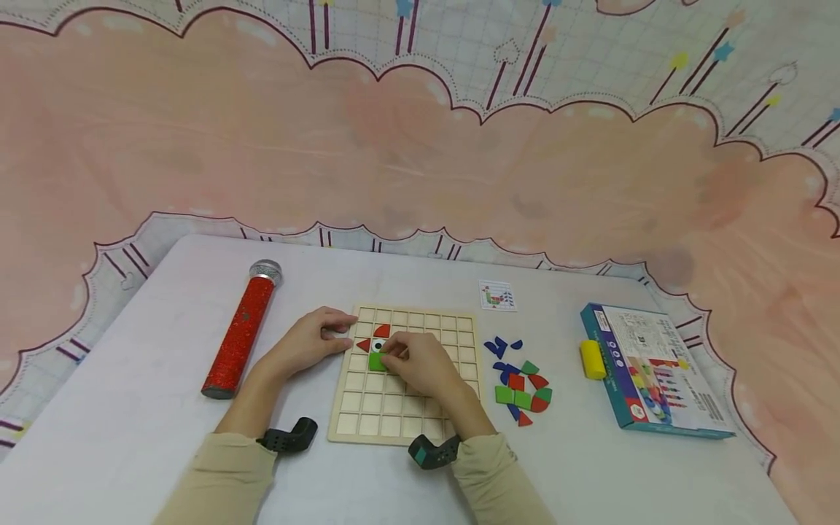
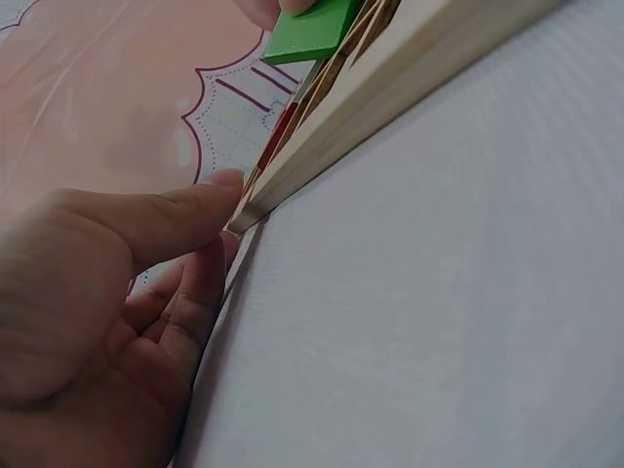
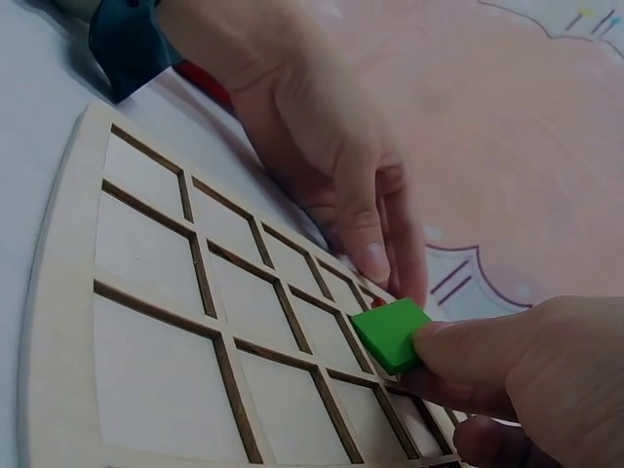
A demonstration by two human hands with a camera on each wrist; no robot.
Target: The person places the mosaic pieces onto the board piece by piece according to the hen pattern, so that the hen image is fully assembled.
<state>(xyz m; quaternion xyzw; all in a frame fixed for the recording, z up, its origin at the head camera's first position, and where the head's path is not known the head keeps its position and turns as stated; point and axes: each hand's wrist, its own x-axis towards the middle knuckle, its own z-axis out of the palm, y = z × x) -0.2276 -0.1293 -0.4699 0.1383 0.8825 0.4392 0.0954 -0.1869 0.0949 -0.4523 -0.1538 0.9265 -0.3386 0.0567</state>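
Observation:
A wooden grid board point(image 1: 369, 402) lies on the table. The thumb and fingers of my left hand point(image 1: 311, 339) hold its left edge, seen closely in the left wrist view. A green square tile point(image 3: 388, 334) is pinched between the thumb and fingers of my right hand point(image 1: 423, 364), tilted over the board's upper left cells. Close by on the board are a red quarter-round tile point(image 1: 382, 331), a red triangle tile point(image 1: 363, 345) and a white tile with a black dot point(image 1: 377, 345), partly hidden by my right fingers.
Right of the board lie loose red, green and blue tiles point(image 1: 522, 399). A small picture card point(image 1: 497, 296) lies behind them. Farther right are a yellow cylinder point(image 1: 593, 359) and a flat printed box point(image 1: 663, 372). A red microphone point(image 1: 240, 335) lies at the left.

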